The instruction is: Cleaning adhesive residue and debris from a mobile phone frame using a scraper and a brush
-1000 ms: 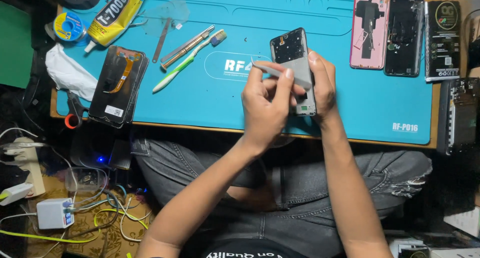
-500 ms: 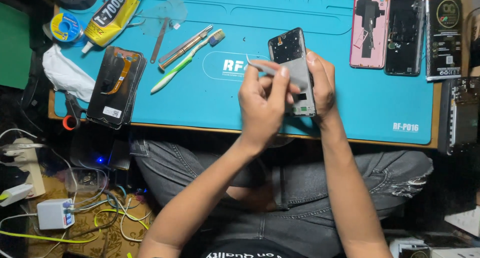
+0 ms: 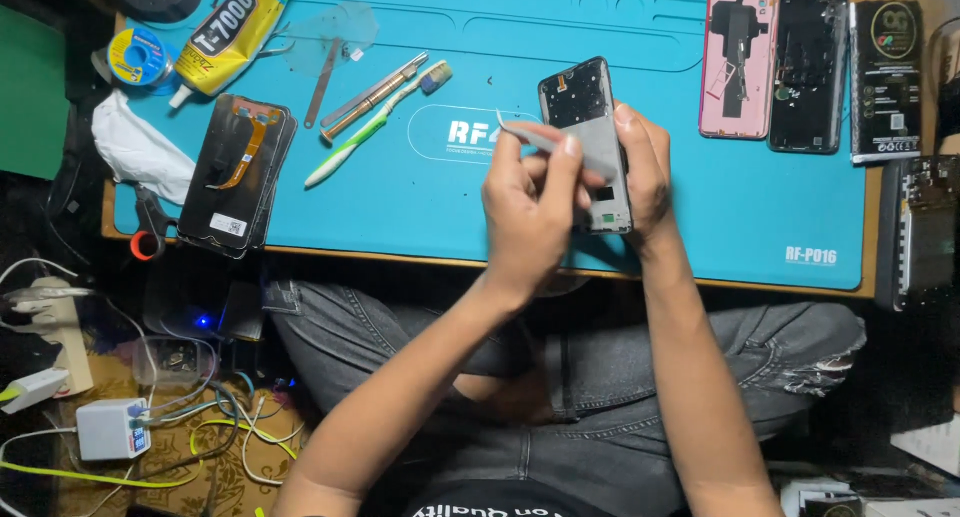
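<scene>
My right hand (image 3: 648,167) grips a grey phone middle frame (image 3: 580,102) by its right edge and holds it tilted just above the blue work mat (image 3: 440,207). My left hand (image 3: 530,212) pinches slim metal tweezers (image 3: 525,134) that lie across the frame's middle. Their tip points left, past the frame's edge. My fingers hide the frame's lower half.
On the mat's left lie a green toothbrush (image 3: 375,127), metal pry tools (image 3: 372,95), a glue tube (image 3: 225,39), a solder spool (image 3: 138,57) and a black screen with an orange flex cable (image 3: 238,172). A pink opened phone (image 3: 738,65), a black phone (image 3: 808,72) and a black box (image 3: 887,82) sit at the right.
My left hand has edged slightly up and left with the tweezers. The frame stays in my right hand in about the same place.
</scene>
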